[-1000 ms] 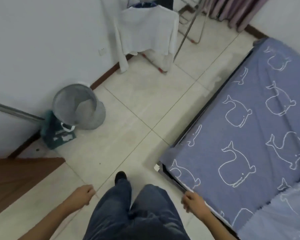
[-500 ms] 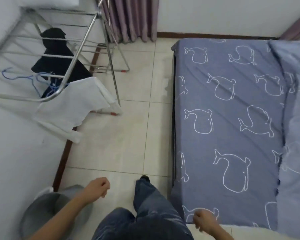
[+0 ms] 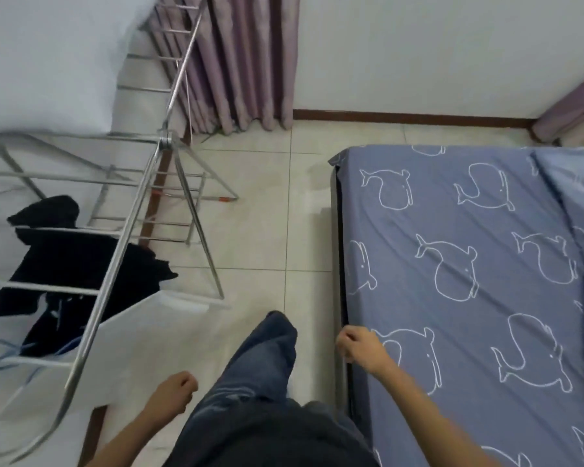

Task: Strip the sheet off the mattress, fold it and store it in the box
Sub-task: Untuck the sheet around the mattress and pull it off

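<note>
Standing in the lane of floor (image 3: pixel 263 230) between two big things, that was the setup. A metal drying rack (image 3: pixel 122 251) filled the left of the frame, its splayed legs reaching toward the middle. It carried a black garment (image 3: pixel 68 264), a white garment (image 3: pixel 142 348) and a blue hanger (image 3: pixel 0 358) at the lower left. A purple curtain (image 3: pixel 236 62) hung in pleats at the top, down to the floor behind the rack.

The sheet (image 3: pixel 469 298) was on the mattress, covering the right half of the frame. It looked pulled fairly flat, with a few soft wrinkles and a lighter fold along the far right. The bed's dark side edge (image 3: pixel 339 264) ran straight up the middle right, and the only open room was the tiled strip between it and the rack legs. That strip got wider toward the baseboard (image 3: pixel 412 114) at the top.

Materials were pretty plain: glossy pale tiles, shiny steel tubes, and blue cotton-looking cloth with white whale outlines.

The left hand (image 3: pixel 172 397) was at the lower middle with its fingers curled into a loose fist, holding nothing. The right hand (image 3: pixel 359 347) had its fingers curled in too, just over the sheet's left edge. I couldn't tell if it touched the cloth. A leg in jeans (image 3: pixel 267 358) sat between the two hands.
</note>
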